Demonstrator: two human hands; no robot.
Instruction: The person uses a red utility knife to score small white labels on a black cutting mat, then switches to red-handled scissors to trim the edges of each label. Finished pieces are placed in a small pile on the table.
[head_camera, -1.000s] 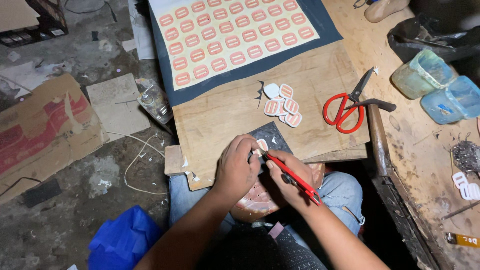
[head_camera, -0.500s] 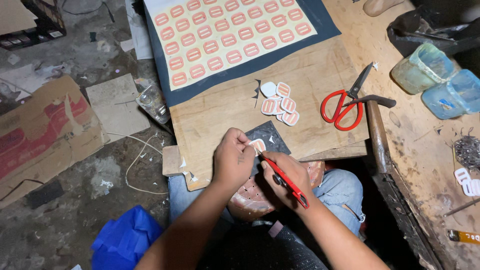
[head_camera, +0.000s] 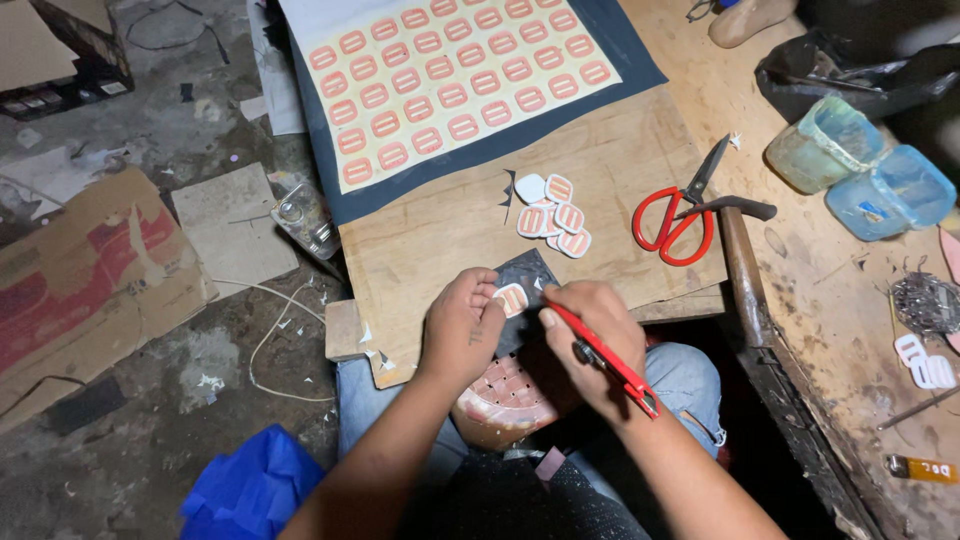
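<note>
My left hand (head_camera: 458, 328) pinches a small rounded patch (head_camera: 511, 298), white with orange bars, against a dark sheet piece (head_camera: 527, 272) on the wooden board (head_camera: 620, 170). My right hand (head_camera: 590, 340) grips a red-handled cutter (head_camera: 605, 358), its tip close to the patch. A small pile of cut patches (head_camera: 555, 217) lies just beyond the hands. Further back, a dark sheet (head_camera: 460, 85) carries rows of several uncut patches.
Red-handled scissors (head_camera: 677, 215) lie on the board's right side beside a hammer (head_camera: 738, 250). Two blue-green plastic tubs (head_camera: 860, 165) stand on the workbench at right. Cardboard (head_camera: 90, 270) and a blue bag (head_camera: 250, 485) lie on the floor at left.
Both hands stay on the small patch with the cutter. The view has shifted slightly, so the board and hands sit a little lower and to the right.
</note>
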